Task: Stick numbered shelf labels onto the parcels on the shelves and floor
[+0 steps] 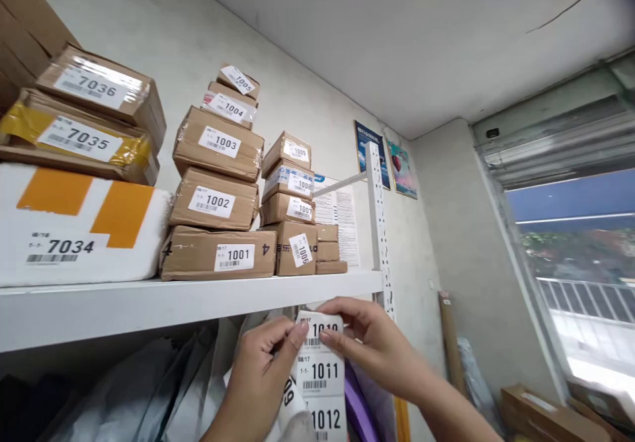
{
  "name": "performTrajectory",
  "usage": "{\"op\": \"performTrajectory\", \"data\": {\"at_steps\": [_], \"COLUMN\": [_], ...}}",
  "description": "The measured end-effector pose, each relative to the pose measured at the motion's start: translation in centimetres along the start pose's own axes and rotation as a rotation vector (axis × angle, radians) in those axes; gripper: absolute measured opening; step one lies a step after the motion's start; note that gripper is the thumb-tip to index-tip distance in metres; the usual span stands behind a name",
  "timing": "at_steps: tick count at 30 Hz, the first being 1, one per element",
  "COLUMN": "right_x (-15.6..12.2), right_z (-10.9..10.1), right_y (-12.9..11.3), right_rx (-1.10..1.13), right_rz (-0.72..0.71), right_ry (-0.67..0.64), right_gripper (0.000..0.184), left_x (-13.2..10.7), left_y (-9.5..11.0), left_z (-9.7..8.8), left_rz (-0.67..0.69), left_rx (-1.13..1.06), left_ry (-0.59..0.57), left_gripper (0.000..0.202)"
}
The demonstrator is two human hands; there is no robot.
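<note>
A strip of white number labels [321,370] hangs in front of the shelf edge, with 1010, 1011 and 1012 printed down it. My left hand [260,376] is closed on the strip's left side, its thumb at the top label. A curled part of the labels, showing "09", passes beneath that hand. My right hand [370,343] pinches the top label, 1010, at its upper right, and a fingertip covers part of the print. Just above stand the stacked cartons, among them a carton labelled 1006 [282,247] and a carton labelled 1001 [193,257].
A white metal shelf [198,296] carries several labelled boxes, including a white foam box [133,223] marked 7034. Its perforated post [378,210] rises to the right. Grey and white bags [143,376] fill the level below. Cartons [550,412] lie on the floor by the doorway.
</note>
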State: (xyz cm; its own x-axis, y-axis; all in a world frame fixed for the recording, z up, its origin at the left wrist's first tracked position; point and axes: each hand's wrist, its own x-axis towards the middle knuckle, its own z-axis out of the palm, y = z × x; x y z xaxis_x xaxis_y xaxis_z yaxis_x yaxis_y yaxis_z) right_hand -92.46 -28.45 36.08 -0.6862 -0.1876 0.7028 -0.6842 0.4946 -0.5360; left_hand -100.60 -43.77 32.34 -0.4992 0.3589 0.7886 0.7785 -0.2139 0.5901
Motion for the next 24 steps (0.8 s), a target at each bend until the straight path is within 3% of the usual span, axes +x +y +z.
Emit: {"op": "performTrajectory", "data": {"at_steps": [5,8,13,16,18,22,24], "right_x": [-2.5,-3.0,-2.9,-1.1,0.7,4.6,6.2], "right_z": [0.1,-0.3,-0.3,-1.6,-3.3,-6.1,-6.7], "right_y": [3.7,5.0,6.1,6.3,6.4,6.4,6.2], "right_rx": [0.278,0.344,0.229,0.195,0.319,0.561,0.566], "right_rz": [0.101,0.149,0.059,-0.036,-0.088,-0.104,-0.083], "right_ry": [0.277,0.436,0.624,0.725,0.782,0.672,0.605], "right_gripper": [0.031,0.035,0.032,0.03,0.031,0.038,0.04], "left_x": [-0.2,-0.2,0.7,1.4,2.0,3.6,4.4], "left_y": [-2.0,-2.9,-3.7,-3.3,-2.3,1.2,2.8], "left_z": [3.6,5.4,6.6,5.8,4.7,3.3,3.6], "left_rz": [-0.158,-0.172,-0.074,-0.034,0.017,0.071,0.025], "left_rx": [-0.314,-0.307,0.029,0.156,0.308,0.903,1.217], "left_ry": [-0.082,-0.056,0.119,0.082,0.047,0.018,0.016], "left_gripper": [0.035,0.038,0.048,0.053,0.055,0.039,0.046]}}
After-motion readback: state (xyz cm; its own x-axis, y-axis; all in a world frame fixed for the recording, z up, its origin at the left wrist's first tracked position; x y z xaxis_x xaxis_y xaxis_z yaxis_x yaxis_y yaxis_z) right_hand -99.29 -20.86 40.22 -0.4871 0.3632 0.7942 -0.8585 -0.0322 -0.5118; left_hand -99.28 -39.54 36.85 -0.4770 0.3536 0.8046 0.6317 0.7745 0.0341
